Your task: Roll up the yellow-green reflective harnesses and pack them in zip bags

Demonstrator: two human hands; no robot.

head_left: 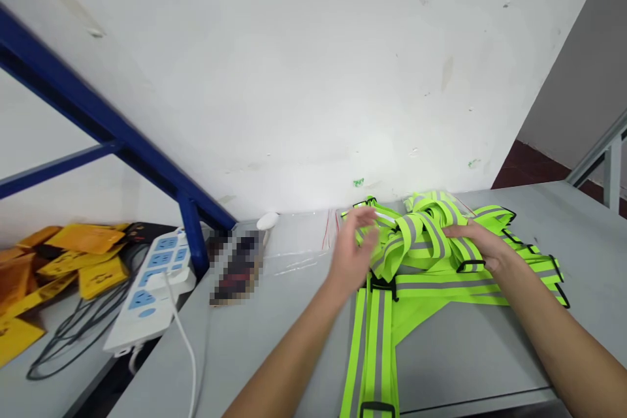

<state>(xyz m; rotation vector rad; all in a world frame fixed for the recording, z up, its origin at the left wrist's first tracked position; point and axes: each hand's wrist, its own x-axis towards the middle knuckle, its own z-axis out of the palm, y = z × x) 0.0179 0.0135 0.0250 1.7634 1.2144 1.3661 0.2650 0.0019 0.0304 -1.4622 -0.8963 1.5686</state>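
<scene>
– Worktop (pixel 480 346) against white wall (pixel 294 78): where are our straps (pixel 441 286)?
– Heaped on its right side; our right hand (pixel 471 241) grips a looped bundle (pixel 416 238), our left hand (pixel 353 248), fingers parted, appears empty beside it.
– How far along?
– Bundle gathered, we judge; near straps (pixel 379 346) lie loose.

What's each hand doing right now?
Left hand: open, motion-blurred, beside the bundle; contact can't be told.
Right hand: closed on the looped bundle of neon reflective straps.
</scene>
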